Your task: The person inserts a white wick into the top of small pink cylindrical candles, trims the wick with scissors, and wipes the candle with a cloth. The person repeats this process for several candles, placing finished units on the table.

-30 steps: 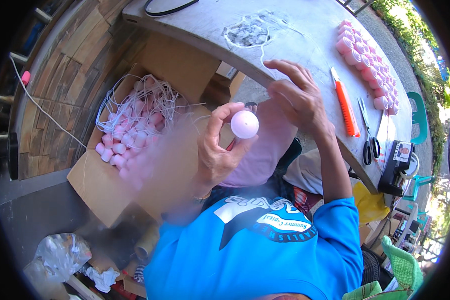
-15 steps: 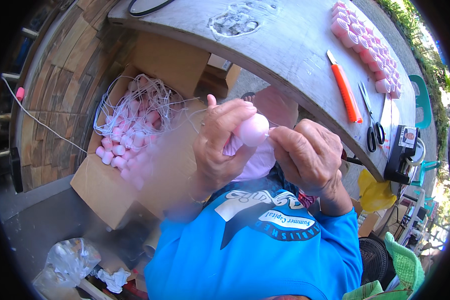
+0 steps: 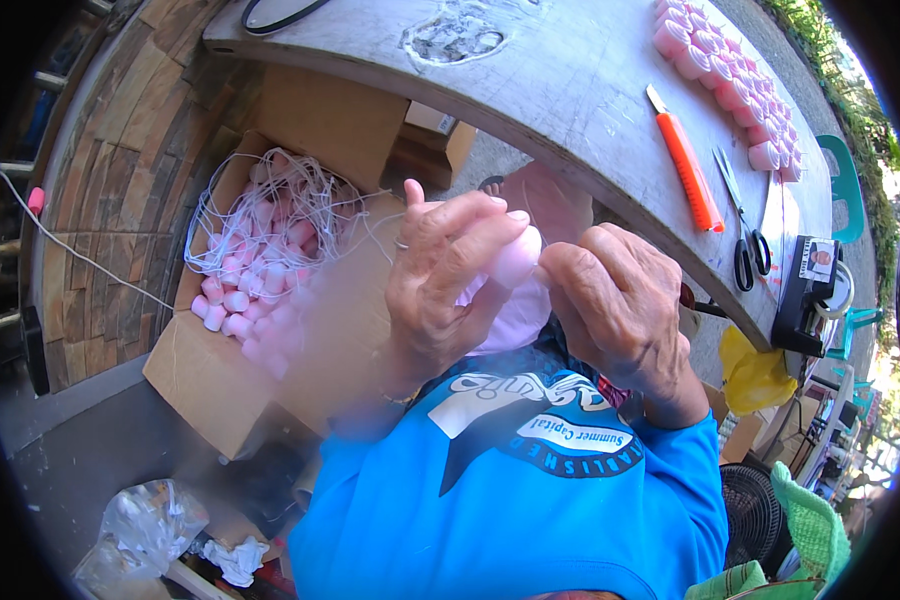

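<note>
pink candle in left hand, right hand at its end

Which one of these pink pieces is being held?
The pink piece in the left hand; the others are on the table, in the cardboard box, or at far left.

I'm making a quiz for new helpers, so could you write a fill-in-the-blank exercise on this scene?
The piece in the left hand is coloured ____.
The knife on the table has an ____ handle.
The scissors have ____ handles.
The open box is made of ____.

Missing words: pink; orange; black; cardboard.
</note>
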`<action>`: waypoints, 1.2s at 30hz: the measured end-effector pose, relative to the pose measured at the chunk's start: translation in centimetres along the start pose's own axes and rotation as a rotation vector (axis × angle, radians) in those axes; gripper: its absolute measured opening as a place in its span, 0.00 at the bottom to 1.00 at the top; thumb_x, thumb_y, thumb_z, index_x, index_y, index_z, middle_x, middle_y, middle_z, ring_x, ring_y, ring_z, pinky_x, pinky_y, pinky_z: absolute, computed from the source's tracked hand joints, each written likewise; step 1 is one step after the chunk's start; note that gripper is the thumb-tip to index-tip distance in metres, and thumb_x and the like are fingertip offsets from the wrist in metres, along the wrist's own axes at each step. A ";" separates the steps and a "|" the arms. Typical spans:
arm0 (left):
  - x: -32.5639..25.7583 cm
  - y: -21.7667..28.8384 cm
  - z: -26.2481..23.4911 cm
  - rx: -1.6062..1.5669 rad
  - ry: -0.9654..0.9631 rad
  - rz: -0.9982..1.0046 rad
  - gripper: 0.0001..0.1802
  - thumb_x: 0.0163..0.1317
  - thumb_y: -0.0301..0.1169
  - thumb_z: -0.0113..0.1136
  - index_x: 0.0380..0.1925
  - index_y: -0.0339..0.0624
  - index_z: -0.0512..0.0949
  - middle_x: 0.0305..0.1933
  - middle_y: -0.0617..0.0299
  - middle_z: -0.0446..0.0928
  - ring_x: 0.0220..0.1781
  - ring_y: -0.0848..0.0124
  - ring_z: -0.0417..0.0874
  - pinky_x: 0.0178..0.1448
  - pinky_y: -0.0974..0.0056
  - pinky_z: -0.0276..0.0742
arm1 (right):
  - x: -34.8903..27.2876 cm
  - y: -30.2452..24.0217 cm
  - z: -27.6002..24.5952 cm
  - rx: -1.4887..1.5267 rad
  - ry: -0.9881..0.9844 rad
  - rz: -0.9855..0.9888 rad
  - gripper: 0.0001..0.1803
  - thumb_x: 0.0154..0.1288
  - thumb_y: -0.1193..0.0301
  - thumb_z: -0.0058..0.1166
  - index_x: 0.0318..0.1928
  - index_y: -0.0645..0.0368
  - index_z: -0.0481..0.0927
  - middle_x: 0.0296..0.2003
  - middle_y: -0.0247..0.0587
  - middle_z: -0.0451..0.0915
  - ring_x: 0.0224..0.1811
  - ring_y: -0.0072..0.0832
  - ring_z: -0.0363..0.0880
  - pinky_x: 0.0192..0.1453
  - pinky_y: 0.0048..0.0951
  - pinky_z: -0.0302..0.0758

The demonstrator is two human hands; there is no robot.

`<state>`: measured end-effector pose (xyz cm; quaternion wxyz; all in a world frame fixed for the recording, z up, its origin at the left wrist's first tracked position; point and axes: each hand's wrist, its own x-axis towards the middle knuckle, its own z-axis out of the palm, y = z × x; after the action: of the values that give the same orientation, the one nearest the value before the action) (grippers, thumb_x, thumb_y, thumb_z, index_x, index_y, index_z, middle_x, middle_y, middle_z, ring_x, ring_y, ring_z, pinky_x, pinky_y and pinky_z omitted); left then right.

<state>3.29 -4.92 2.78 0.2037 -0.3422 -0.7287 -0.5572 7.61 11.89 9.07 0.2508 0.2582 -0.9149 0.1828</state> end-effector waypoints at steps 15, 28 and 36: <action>-0.5 -0.5 -0.7 -0.263 -0.198 -0.218 0.28 0.50 0.22 0.70 0.54 0.43 0.75 0.47 0.56 0.78 0.52 0.62 0.80 0.67 0.55 0.69 | -1.6 0.4 -0.9 0.340 -0.056 0.260 0.11 0.52 0.82 0.59 0.38 0.63 0.77 0.28 0.45 0.78 0.29 0.39 0.81 0.29 0.34 0.78; -0.4 -1.4 -0.3 -0.454 -0.255 -0.212 0.32 0.42 0.16 0.73 0.51 0.38 0.74 0.50 0.52 0.77 0.55 0.65 0.78 0.77 0.51 0.52 | -3.3 1.4 1.0 0.880 0.064 0.615 0.13 0.60 0.76 0.61 0.45 0.63 0.75 0.33 0.38 0.81 0.34 0.28 0.83 0.37 0.26 0.78; -1.1 -1.7 0.3 -0.560 -0.254 -0.248 0.38 0.44 0.14 0.72 0.56 0.39 0.66 0.49 0.53 0.77 0.53 0.68 0.79 0.78 0.55 0.49 | -4.9 1.3 -0.5 0.843 0.012 0.837 0.03 0.60 0.77 0.61 0.34 0.63 0.81 0.29 0.33 0.80 0.31 0.17 0.78 0.35 0.21 0.74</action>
<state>2.84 -5.12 0.84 -0.0600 -0.3602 -0.6029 -0.7093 10.67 14.98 6.53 0.0382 -0.0482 -0.7861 0.6150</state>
